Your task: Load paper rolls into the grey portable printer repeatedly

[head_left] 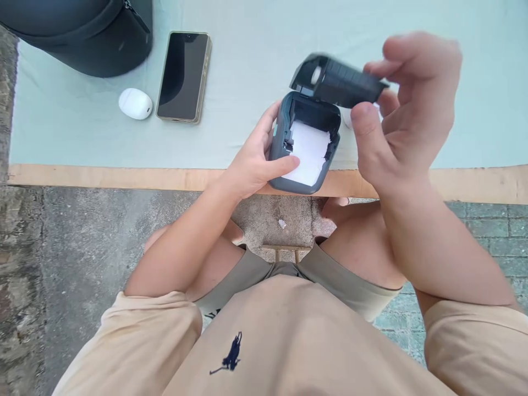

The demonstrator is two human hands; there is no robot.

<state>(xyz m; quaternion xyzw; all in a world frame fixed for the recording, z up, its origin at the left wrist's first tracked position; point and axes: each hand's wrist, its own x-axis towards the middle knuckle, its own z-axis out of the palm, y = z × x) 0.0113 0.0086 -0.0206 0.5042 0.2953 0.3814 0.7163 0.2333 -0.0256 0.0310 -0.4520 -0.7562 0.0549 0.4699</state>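
Observation:
A dark grey portable label printer (pixel 336 144) is held over the table's front edge, its inside facing up. White paper (pixel 310 147), apparently a roll, sits in its compartment. My left hand (pixel 258 157) wraps round the printer's left side, the thumb reaching over the rim onto the paper. The raised black lid (pixel 346 85) stands at the printer's far end and is slightly blurred. My right hand (pixel 412 110) pinches the lid's right end between thumb and fingers. A white object, partly hidden behind this hand, cannot be made out.
A pale green cloth covers the table (pixel 231 66), which has a wooden front edge. On the left lie a smartphone (pixel 181 77) and a white rounded case (pixel 135 103). A black bag (pixel 94 38) stands in the far left corner. My legs are under the edge.

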